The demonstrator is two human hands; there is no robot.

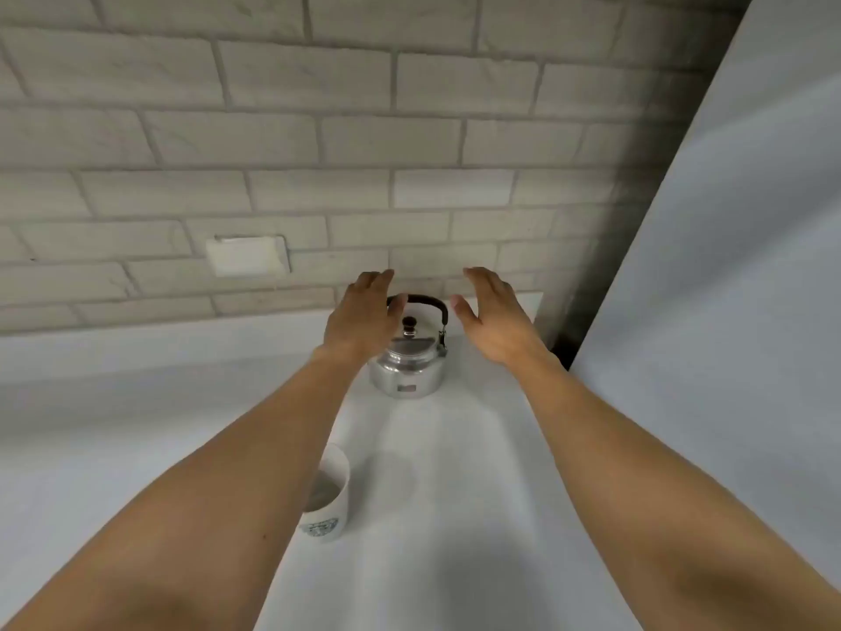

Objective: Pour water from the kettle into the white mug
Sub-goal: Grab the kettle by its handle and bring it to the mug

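Observation:
A small silver kettle (pixel 406 372) with a dark arched handle and a dark lid knob stands upright on the white counter (pixel 455 494), near the back wall. My left hand (pixel 364 311) hovers over its left side with fingers apart, covering the handle's left end. My right hand (pixel 493 314) is held open just right of the handle, apart from it. The white mug (pixel 328 498) with a printed emblem stands nearer to me, partly hidden by my left forearm; its inside looks greyish.
A brick-patterned wall runs behind the counter, with a white wall plate (pixel 245 255) at the left. A tall pale panel (pixel 728 266) rises at the right, close to the kettle. The counter's low back ledge (pixel 136 343) stretches left.

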